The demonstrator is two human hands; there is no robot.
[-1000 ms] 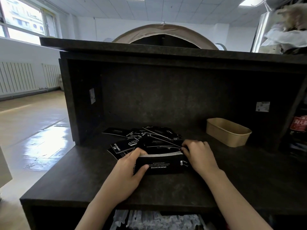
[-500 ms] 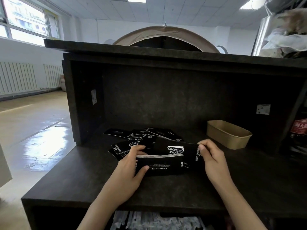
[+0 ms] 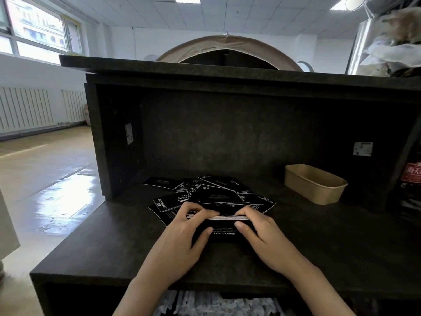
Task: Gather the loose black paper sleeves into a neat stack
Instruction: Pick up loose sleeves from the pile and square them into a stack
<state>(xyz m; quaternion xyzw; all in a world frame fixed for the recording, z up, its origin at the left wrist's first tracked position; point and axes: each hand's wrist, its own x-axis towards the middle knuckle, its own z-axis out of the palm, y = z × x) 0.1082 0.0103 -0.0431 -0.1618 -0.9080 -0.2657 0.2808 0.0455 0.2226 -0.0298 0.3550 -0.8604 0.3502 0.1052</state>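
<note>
A stack of black paper sleeves with white print stands on edge on the dark counter, its pale edges showing along the top. My left hand grips its left end, fingers over the top and thumb on the near face. My right hand grips the right end the same way. Behind the stack, several loose black sleeves lie fanned and overlapping on the counter.
A tan paper tray sits at the back right of the counter. A dark back wall and side panel close in the counter, with a shelf overhead. A red-labelled bottle stands at the far right.
My right hand carried a loose sleeve in from the right, set it onto the stack, and now grips the stack's right end. My left hand kept its hold.
</note>
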